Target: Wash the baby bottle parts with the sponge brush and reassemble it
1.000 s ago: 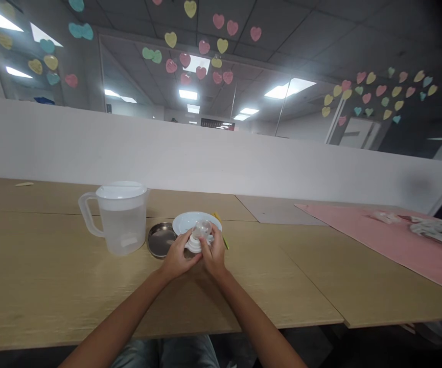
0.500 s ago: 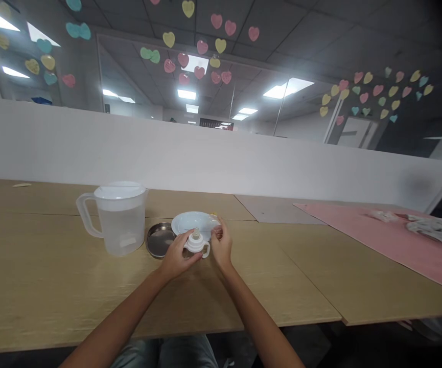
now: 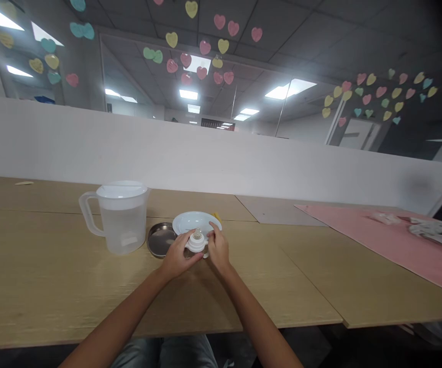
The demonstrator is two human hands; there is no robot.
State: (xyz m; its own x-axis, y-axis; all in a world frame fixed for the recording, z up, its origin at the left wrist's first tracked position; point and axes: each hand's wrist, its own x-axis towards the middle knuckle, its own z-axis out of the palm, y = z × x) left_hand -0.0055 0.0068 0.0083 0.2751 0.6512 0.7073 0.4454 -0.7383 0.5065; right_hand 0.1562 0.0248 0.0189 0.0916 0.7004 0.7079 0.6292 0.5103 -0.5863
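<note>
A baby bottle [image 3: 195, 244] with a white collar, side handles and a clear teat on top is between my hands, upright above the table. My left hand [image 3: 176, 258] is closed around its left side, thumb along the near side. My right hand [image 3: 218, 248] is closed at the bottle's right handle, with its fingers curled and partly hiding that handle. Just behind the bottle stands a pale white bowl [image 3: 188, 219]. Left of it, partly behind my left hand, lies a round shallow metal dish [image 3: 160, 241]. The bottle's lower part is hidden by my hands.
A lidded translucent pitcher [image 3: 124, 225] stands on the left, handle pointing left. Something yellow [image 3: 216, 216] shows behind the bowl. At the right, a pink cloth [image 3: 377, 232] bears crumpled white-and-grey fabric [image 3: 437, 232]. A white wall [image 3: 213, 158] runs along the table's back.
My right hand has moved left onto the bottle's right handle, from a spot just beside it. My left hand keeps its hold. The view has shifted slightly.
</note>
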